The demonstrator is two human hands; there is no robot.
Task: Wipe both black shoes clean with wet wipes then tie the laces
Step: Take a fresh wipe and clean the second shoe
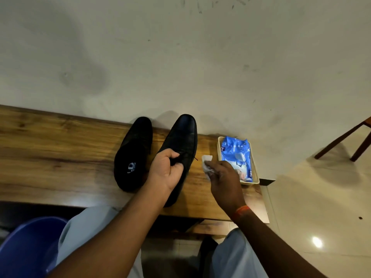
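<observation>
Two black shoes rest on a wooden table (pixel 60 149), toes toward the wall. The left shoe (pixel 133 155) lies flat with its insole logo showing. My left hand (pixel 166 171) grips the right shoe (pixel 182 137) at its opening, fingers inside the collar, and the shoe looks tilted. My right hand (pixel 224 181) holds a crumpled white wet wipe (pixel 206 162) just to the right of that shoe, apart from it. A thin lace end pokes out beside the wipe.
A blue wet wipes pack (pixel 236 153) lies in a small cream tray (pixel 255 169) near the table's right end. A wall stands right behind the shoes. A blue plastic chair (pixel 30 243) is at lower left, wooden chair legs (pixel 345 141) at right, tiled floor beyond.
</observation>
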